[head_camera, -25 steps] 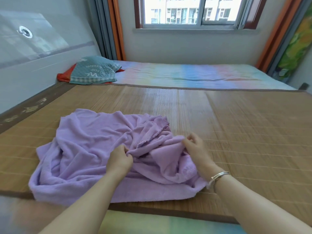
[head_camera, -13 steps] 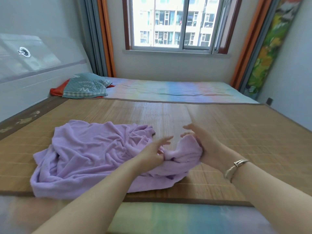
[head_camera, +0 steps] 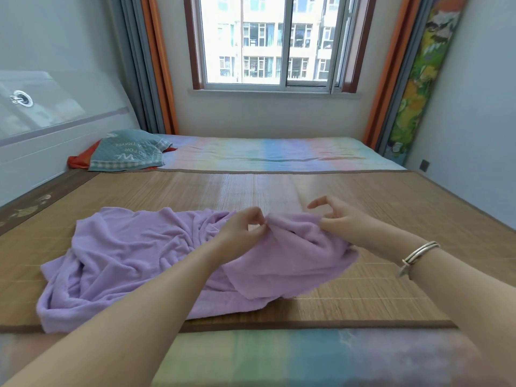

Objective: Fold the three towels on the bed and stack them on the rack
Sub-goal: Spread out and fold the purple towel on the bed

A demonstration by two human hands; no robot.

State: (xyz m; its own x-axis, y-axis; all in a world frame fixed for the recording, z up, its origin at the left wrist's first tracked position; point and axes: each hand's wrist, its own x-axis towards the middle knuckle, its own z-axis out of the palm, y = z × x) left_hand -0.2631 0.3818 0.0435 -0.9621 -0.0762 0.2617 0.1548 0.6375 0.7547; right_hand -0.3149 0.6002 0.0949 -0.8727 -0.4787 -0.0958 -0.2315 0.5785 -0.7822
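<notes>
Your left hand (head_camera: 245, 227): thumb and forefinger pinched shut on purple towel (head_camera: 134, 255) edge. Your right hand (head_camera: 339, 219) just right of it, pinching same edge, forefinger raised, forearms extended.

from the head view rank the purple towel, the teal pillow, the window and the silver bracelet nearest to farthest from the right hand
1. purple towel: pinched at its edge by the right hand.
2. silver bracelet: on that arm's wrist, just behind the hand.
3. teal pillow: far left, at the head of the bed.
4. window: in the back wall, beyond the bed.
</notes>
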